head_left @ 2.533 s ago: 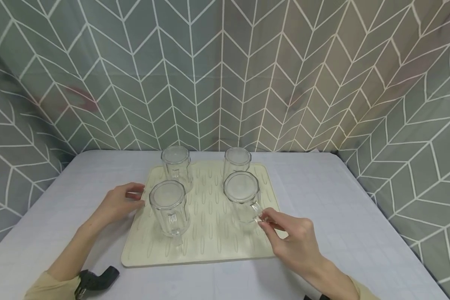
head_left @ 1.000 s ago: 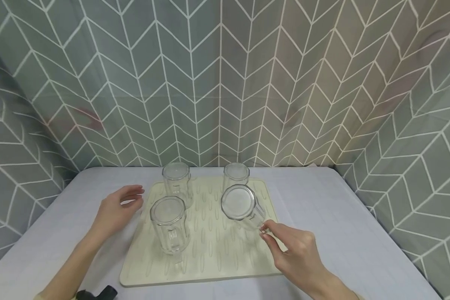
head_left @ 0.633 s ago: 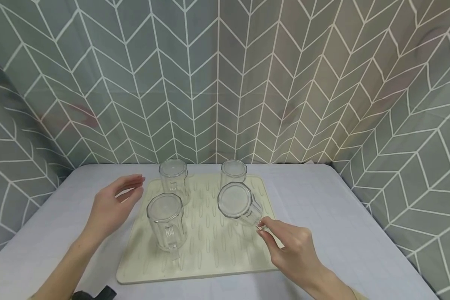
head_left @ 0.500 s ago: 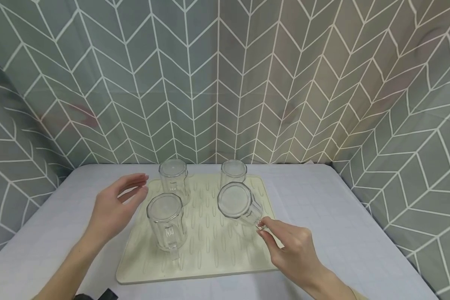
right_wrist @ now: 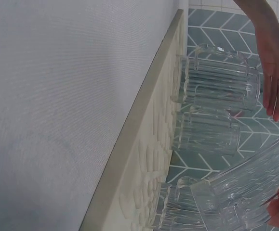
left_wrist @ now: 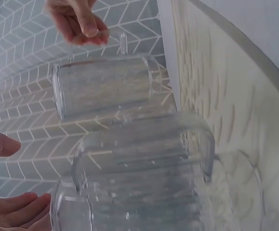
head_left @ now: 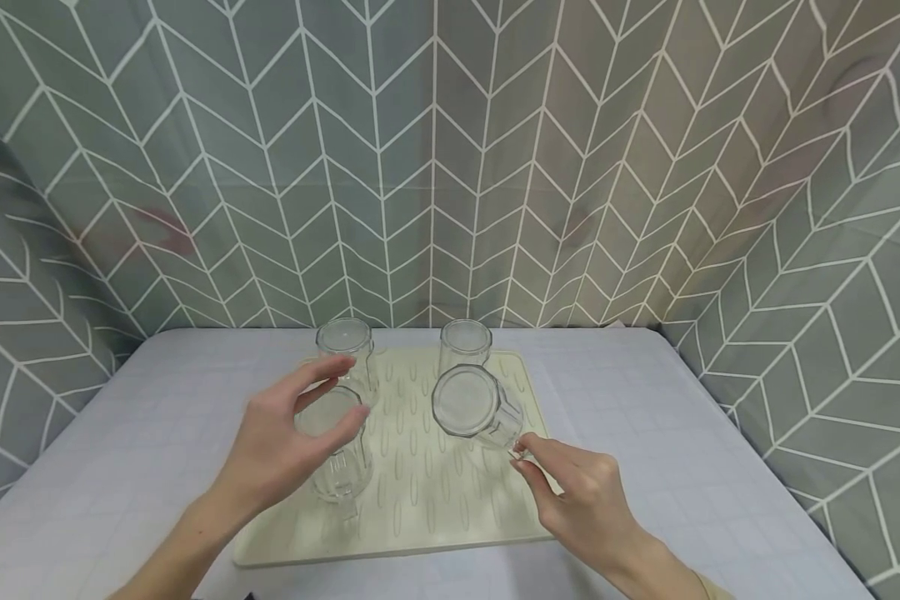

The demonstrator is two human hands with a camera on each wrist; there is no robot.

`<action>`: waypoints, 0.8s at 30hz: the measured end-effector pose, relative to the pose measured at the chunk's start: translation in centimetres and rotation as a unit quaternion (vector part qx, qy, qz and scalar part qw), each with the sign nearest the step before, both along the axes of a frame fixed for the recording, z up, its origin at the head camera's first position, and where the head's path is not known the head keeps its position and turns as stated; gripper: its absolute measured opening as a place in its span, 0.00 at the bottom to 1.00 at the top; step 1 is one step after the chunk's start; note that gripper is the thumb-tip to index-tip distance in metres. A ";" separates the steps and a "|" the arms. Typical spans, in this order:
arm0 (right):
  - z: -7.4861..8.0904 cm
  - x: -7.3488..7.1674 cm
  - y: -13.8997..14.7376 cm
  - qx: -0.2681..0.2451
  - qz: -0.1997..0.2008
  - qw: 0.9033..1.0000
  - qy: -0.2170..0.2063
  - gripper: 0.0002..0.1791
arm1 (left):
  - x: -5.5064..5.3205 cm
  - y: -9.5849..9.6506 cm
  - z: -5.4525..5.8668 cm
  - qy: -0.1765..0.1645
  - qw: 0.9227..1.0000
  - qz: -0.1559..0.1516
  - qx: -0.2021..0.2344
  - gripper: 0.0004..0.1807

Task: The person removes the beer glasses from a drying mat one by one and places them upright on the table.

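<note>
My right hand pinches the handle of a clear glass mug. That mug is tilted, its round base turned up, and in the left wrist view it hangs clear of the ribbed cream drying mat. My left hand, thumb and fingers apart, holds nothing. In the head view it overlaps the front-left glass mug, which stands upside down on the mat and is partly hidden by the fingers. In the right wrist view the left hand is beside that mug's base.
Behind these, a back-left glass mug and a back-right glass mug stand upside down on the mat. The held mug overlaps the back-right one. A white cloth covers the table, and a patterned grey-green curtain hangs behind it.
The front-right mug has been tipped and lifted by its handle in the right hand. My left hand has moved right, from the mat's left edge to over the front-left mug.
</note>
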State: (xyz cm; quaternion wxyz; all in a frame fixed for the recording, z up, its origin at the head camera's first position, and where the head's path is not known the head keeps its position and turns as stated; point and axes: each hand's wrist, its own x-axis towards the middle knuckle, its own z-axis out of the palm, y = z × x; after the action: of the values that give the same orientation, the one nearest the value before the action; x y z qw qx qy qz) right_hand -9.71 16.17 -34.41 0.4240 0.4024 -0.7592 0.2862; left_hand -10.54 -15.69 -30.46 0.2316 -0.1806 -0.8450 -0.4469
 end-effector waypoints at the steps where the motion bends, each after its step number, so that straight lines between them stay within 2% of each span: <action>1: 0.0 0.0 0.0 0.000 0.001 1.000 0.000 0.14 | 0.0 0.3 -0.1 0.009 1.000 -0.006 0.000 0.28; 6: 0.0 0.0 0.0 0.000 0.001 1.000 -0.001 0.14 | 0.4 2.0 -0.2 0.038 0.999 -0.036 -0.007 0.32; 13: 0.0 0.1 0.0 0.004 0.000 1.000 -0.002 0.13 | 0.7 4.1 -0.4 0.054 0.996 -0.063 -0.029 0.32; 24: -0.1 0.1 0.0 0.004 0.005 1.000 0.005 0.11 | 1.0 7.1 -0.7 -0.003 0.996 -0.067 -0.051 0.39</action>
State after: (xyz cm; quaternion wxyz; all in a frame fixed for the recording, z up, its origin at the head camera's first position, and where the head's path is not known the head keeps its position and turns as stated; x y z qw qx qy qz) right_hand -9.61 16.14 -34.51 0.4247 0.4094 -0.7561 0.2836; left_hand -9.56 -8.62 -31.15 0.1893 -0.2474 -0.8533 -0.4181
